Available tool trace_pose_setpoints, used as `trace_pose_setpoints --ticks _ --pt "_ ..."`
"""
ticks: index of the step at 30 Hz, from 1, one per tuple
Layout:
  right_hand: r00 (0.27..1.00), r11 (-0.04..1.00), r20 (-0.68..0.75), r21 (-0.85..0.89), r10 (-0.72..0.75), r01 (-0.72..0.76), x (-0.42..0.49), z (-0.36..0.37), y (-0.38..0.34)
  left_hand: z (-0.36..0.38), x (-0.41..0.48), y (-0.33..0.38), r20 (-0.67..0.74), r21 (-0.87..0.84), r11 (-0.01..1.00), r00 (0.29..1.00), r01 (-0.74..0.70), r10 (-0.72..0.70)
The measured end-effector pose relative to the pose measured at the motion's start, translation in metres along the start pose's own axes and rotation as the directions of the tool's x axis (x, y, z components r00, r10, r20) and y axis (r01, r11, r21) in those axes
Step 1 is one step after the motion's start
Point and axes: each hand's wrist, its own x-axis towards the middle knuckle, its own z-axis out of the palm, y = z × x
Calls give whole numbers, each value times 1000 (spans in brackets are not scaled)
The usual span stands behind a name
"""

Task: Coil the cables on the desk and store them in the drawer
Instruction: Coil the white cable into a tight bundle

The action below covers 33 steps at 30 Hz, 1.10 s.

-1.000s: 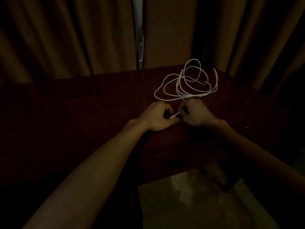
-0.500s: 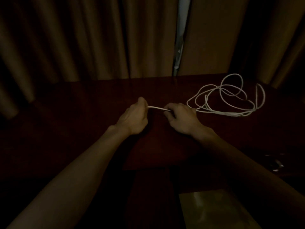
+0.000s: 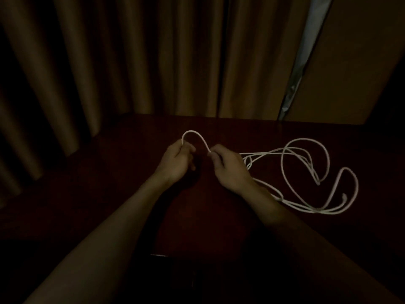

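A long white cable (image 3: 304, 172) lies in loose tangled loops on the dark red-brown desk (image 3: 109, 183), to the right of both hands. My left hand (image 3: 177, 163) pinches one end of the cable near the middle of the desk. My right hand (image 3: 230, 170) pinches the cable a short way along. Between the two hands the cable arches up in a small loop. From my right hand it trails off right into the tangle. No drawer can be made out in the dim light.
Heavy brown curtains (image 3: 131, 58) hang close behind the desk, with a narrow pale gap (image 3: 304, 62) at the right. The desk's near edge is lost in darkness below my forearms.
The stretch of cable between my hands was short, then straight; now it bows up into an arch. The view has swung left, so the tangle sits further right.
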Motion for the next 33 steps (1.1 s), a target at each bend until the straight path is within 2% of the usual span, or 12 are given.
trace_pose_setpoints --ticks 4,10,15,17,22,24,26,28,30,33 --pt "998 995 29 87 -56 53 20 23 -16 4 6 -2 44 -211 978 999 3 6" --pt "998 990 32 133 -56 51 29 44 -16 9 20 -21 -169 -289 957 985 -8 -42" --pt "989 990 120 121 -83 68 26 45 -14 -2 25 -25 -228 -435 900 962 40 -153" --pt "988 990 126 123 -90 74 25 43 -12 -2 24 -20 -194 -502 863 964 61 -181" --pt "975 995 206 67 -83 70 25 44 -15 3 19 -18 -22 -449 893 999 28 -43" --pt "967 996 240 42 -85 77 25 44 -17 4 19 -21 -31 -377 926 999 23 -37" --pt "961 994 256 23 -109 107 24 45 -18 4 20 -20 -96 -381 924 992 37 -80" --pt "963 992 238 34 -123 118 23 46 -18 2 23 -17 -135 -521 850 976 74 -168" --pt "968 990 208 27 -140 137 23 46 -19 0 26 -13 -120 -694 710 954 118 -276" --pt "962 985 225 -39 -155 168 20 37 -21 -7 27 -11 -82 -860 495 924 124 -374"
